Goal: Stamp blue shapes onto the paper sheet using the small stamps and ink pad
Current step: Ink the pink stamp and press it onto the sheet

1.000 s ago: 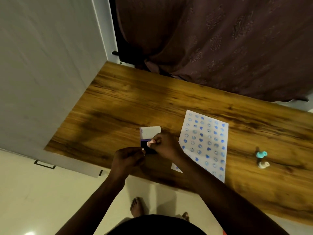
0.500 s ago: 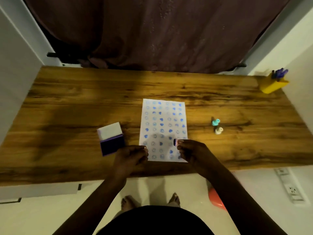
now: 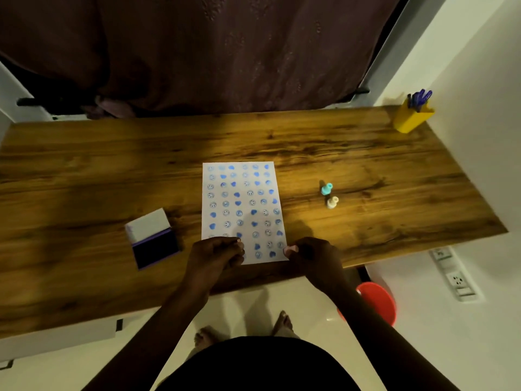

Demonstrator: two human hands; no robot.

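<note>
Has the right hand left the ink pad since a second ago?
Yes. The right hand has gone rightward from the ink pad to the paper sheet's near right corner.

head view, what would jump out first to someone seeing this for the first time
The white paper sheet in the middle of the wooden table stands out, covered in rows of blue hearts and smiley faces. The left hand and right hand sit at its near corners. To its left lies the open ink pad; to its right stand a teal stamp and a cream stamp.
</note>
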